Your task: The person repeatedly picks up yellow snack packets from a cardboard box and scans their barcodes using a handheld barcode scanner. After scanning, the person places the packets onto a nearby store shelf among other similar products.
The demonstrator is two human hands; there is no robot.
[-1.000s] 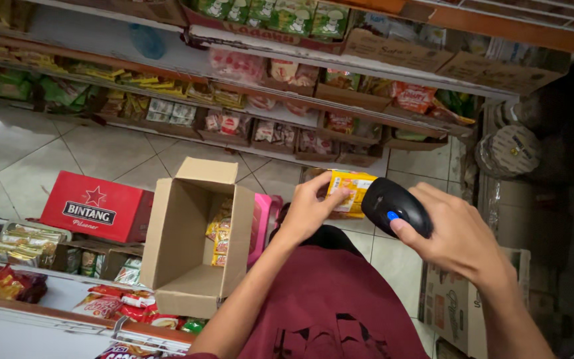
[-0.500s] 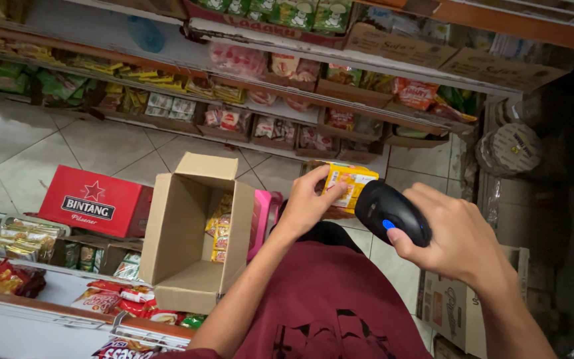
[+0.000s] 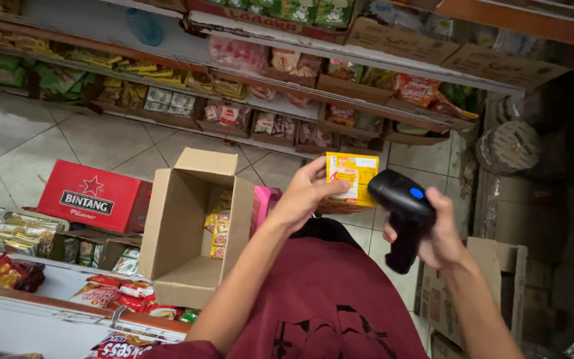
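left hand (image 3: 303, 199) fingers clamped on yellow packet (image 3: 351, 178), held flat toward scanner | right hand (image 3: 433, 229) gripping black barcode scanner (image 3: 401, 211), nose at packet | open cardboard box (image 3: 191, 233) just left, over floor

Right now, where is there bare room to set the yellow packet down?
Bare floor tiles lie between the lower shelf and the red carton. The open cardboard box has a bare bottom beside its packets. The shelves and the counter at lower left are crowded.
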